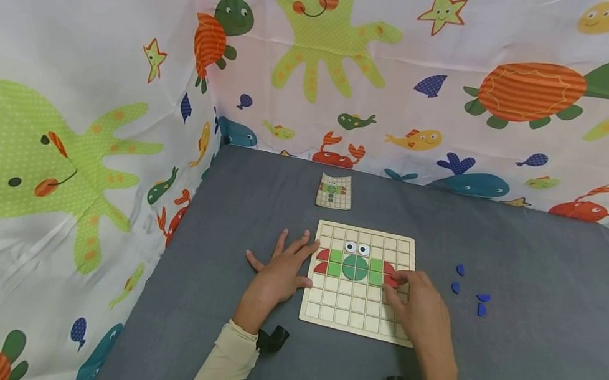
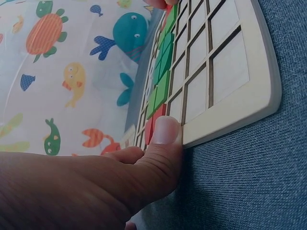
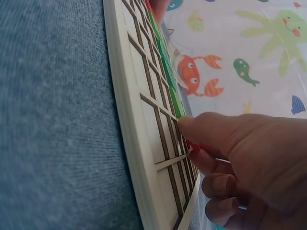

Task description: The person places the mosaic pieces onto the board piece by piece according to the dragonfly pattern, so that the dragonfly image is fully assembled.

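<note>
A wooden grid board (image 1: pixel 327 313) lies on the grey cloth. Across one band of it are red quarter-round pieces (image 1: pixel 323 254), green squares (image 1: pixel 335 262) and a teal circle (image 1: pixel 355 268) made of quarters. Two eye pieces (image 1: pixel 357 248) sit just above the circle. With fingers spread, my left hand (image 1: pixel 279 276) rests at the board's left edge, its thumb (image 2: pixel 165 130) touching the rim beside the red pieces. My right hand (image 1: pixel 426 310) pinches a red piece (image 3: pixel 194 147) between thumb and forefinger at the right end of the band; the fingers partly hide it.
Several blue rounded pieces (image 1: pixel 481 309) lie loose on the cloth right of the board. A small pattern card (image 1: pixel 335 192) lies behind the board. A curtain printed with sea animals (image 1: pixel 312 122) stands at the back and left of the grey surface (image 1: pixel 258 197).
</note>
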Available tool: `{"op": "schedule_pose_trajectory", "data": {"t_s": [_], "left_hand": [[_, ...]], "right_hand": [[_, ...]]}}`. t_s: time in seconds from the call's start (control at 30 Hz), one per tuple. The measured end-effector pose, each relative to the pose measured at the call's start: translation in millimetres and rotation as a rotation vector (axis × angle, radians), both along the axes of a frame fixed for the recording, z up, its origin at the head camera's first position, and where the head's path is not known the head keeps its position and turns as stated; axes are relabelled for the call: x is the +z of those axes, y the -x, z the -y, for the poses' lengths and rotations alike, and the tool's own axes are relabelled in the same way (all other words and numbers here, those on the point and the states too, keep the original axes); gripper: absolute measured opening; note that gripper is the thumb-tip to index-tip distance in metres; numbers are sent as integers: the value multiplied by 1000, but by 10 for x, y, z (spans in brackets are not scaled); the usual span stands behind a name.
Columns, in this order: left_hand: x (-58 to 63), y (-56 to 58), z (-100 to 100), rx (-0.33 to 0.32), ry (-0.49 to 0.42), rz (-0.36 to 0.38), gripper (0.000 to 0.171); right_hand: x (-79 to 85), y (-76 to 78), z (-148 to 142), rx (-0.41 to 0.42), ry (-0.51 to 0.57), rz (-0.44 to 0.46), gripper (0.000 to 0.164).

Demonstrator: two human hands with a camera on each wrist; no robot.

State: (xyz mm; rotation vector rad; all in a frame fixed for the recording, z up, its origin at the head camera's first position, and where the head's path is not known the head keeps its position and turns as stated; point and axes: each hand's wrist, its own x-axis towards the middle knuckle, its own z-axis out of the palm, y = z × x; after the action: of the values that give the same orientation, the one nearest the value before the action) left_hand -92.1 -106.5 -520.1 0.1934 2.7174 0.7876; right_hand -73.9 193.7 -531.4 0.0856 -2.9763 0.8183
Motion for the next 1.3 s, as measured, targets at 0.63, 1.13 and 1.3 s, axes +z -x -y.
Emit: {"op": "schedule_pose_trajectory", "data": {"t_s": [0.63,1.13,1.3], "left_hand": [[-9,14,10,-7,3,6,88],[-15,1,8,-1,-13,8,87],[-31,2,12,-1,-15,1,87]], "right_hand": [[-5,11,10,20,3,-5,31],[-11,-1,-149,11,44,-44,25],[-9,-13,-311,-23,37,-65,21]]}}
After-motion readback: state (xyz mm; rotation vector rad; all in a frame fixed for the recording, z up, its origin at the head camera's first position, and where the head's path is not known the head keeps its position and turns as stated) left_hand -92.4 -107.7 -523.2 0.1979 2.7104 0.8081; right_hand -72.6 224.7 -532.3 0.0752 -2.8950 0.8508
